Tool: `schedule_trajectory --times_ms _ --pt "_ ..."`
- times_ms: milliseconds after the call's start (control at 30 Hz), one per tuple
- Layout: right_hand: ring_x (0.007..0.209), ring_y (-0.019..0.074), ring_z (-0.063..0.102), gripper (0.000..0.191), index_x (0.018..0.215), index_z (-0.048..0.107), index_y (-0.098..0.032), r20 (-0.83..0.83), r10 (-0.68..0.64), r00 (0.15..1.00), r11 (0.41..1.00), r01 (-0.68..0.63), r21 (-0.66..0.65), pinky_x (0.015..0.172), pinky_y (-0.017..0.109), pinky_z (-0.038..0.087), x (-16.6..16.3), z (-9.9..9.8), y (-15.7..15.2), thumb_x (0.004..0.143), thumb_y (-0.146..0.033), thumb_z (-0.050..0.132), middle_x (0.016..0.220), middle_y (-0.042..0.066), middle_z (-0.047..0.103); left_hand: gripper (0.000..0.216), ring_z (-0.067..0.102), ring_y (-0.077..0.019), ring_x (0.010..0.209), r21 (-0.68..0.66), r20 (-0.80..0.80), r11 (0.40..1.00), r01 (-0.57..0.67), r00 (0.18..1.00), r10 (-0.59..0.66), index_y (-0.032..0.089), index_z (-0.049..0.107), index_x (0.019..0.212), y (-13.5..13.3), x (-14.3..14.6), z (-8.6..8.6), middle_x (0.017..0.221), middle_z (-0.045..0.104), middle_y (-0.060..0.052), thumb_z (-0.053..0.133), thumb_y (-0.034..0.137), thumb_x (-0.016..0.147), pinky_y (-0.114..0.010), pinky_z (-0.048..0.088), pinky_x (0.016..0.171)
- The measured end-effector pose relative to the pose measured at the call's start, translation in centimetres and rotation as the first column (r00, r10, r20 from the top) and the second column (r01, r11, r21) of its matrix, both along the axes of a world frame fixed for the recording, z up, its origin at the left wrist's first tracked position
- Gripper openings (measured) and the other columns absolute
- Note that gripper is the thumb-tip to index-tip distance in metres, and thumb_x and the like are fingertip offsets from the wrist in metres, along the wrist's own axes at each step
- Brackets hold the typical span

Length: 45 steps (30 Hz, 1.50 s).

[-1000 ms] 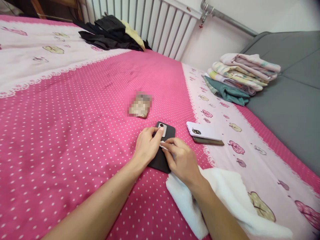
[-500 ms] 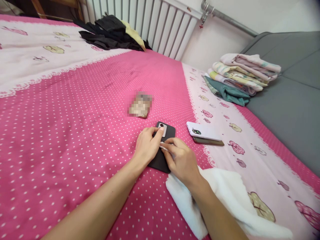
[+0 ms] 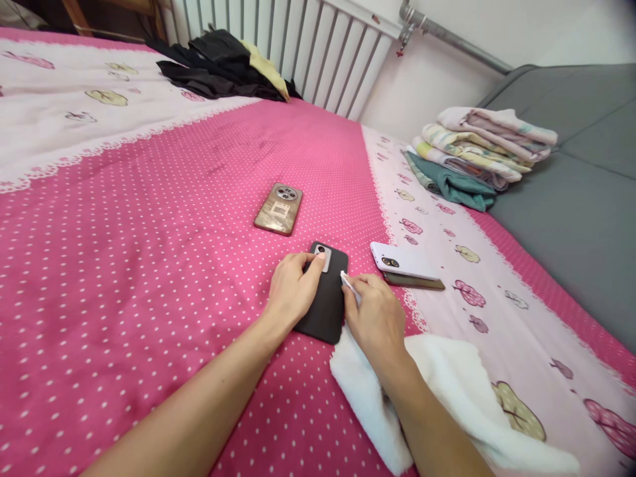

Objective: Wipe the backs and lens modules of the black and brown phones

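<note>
A black phone lies face down on the pink dotted bedspread. My left hand rests on the phone's left edge, fingers curled against it near the camera bump, holding it still. My right hand sits at the phone's right edge, pinching a small corner of the white fluffy cloth that runs under my wrist. The cloth tip touches the phone's right side. A gold phone lies a little farther away.
A white phone lies stacked on a darker one to the right. Folded clothes are piled by a grey sofa. Dark garments lie by the radiator at the far edge.
My right hand has slid with the cloth from the middle of the black phone to its right edge, uncovering the phone's back. My left hand has stayed put.
</note>
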State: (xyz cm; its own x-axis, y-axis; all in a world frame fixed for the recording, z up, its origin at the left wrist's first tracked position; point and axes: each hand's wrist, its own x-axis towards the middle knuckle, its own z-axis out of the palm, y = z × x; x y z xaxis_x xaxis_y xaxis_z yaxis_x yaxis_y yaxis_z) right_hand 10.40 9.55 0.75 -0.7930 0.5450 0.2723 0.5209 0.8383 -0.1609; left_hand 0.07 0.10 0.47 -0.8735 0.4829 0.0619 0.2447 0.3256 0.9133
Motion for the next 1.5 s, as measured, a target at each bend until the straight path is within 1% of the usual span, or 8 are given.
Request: schedule_trajectory --times_ms 167,433,700,1267,1500 --pt "0.086 0.0183 0.055 0.026 0.103 0.066 -0.019 -0.021 0.014 1.000 1.000 -0.013 0.013 0.070 0.027 0.039 0.02 -0.10 0.07 0.085 -0.022 0.046 0.095 0.005 0.062 0.039 0.056 -0.0194 0.077 0.001 -0.003 1.000 0.005 1.000 -0.005 0.017 0.064 0.083 0.02 0.06 0.17 0.078 0.064 -0.005 0.038 0.046 0.082 -0.030 0.039 0.067" --pt "0.082 0.0191 0.055 0.027 0.101 0.066 -0.018 -0.065 0.060 0.996 0.998 -0.059 0.023 0.067 0.028 0.039 0.06 -0.23 0.24 0.085 -0.022 0.045 0.090 0.007 0.063 0.039 0.057 -0.0192 0.077 -0.007 -0.020 1.000 0.003 1.000 -0.003 0.018 0.065 0.082 0.02 -0.04 0.04 0.079 0.065 -0.005 0.038 0.046 0.082 -0.030 0.039 0.067" --pt "0.085 0.0209 0.055 0.028 0.104 0.065 -0.018 -0.031 0.050 0.998 0.999 -0.050 -0.006 0.070 0.029 0.039 0.04 -0.05 0.16 0.085 -0.022 0.045 0.093 0.007 0.062 0.041 0.056 -0.0190 0.076 0.001 -0.010 1.000 -0.001 1.000 0.001 0.017 0.065 0.085 0.00 0.02 -0.09 0.080 0.065 -0.005 0.038 0.047 0.082 -0.030 0.039 0.066" --pt "0.081 0.0191 0.057 0.028 0.103 0.065 -0.018 -0.052 0.066 0.996 0.998 -0.066 0.005 0.068 0.028 0.040 0.07 -0.21 0.22 0.086 -0.022 0.044 0.092 0.007 0.063 0.038 0.056 -0.0184 0.075 -0.001 -0.009 1.000 -0.001 1.000 0.001 0.017 0.065 0.084 0.05 -0.03 -0.04 0.080 0.065 -0.005 0.040 0.046 0.082 -0.029 0.039 0.066" --pt "0.085 0.0198 0.057 0.028 0.106 0.064 -0.018 -0.013 0.046 0.999 0.999 -0.046 -0.020 0.069 0.028 0.040 0.02 0.09 0.09 0.086 -0.023 0.044 0.094 0.007 0.063 0.038 0.056 -0.0186 0.073 -0.009 -0.008 1.000 0.000 1.000 0.000 0.017 0.065 0.083 0.12 -0.04 0.02 0.076 0.064 -0.004 0.040 0.046 0.081 -0.030 0.039 0.065"
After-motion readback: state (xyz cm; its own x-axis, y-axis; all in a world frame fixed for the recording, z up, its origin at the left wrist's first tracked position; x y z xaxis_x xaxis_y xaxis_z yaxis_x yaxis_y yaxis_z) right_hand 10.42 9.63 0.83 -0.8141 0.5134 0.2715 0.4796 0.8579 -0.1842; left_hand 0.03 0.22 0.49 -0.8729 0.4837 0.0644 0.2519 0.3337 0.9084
